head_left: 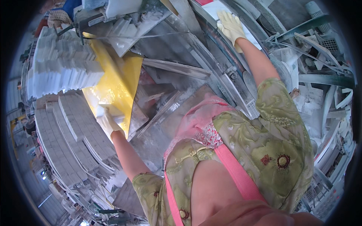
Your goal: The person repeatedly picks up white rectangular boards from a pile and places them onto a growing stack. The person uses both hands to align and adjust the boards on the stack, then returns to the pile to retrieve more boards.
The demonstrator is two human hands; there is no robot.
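My right hand (pixel 230 28), in a cream glove, lies flat with its fingers stretched out on a white stone slab (pixel 249 37). The slab rests on a long, narrow machine bed at the top of the view. Off to the left, my left hand (pixel 107 121), gloved the same way, closes on the edge of a small white tile (pixel 115 110). That tile is over a wet, shiny yellow sheet (pixel 115 81); the fingertips are partly lost in glare. Beside the sheet rises a tall stack of thin white tiles (pixel 66 62).
Rows of stacked grey slabs (pixel 71 135) stand at the left. A dusty metal rail (pixel 211 49) runs diagonally along the machine, with loose wooden strips (pixel 177 67) near it. Broken offcuts (pixel 311 98) and a green metal bar (pixel 326 80) crowd the right side.
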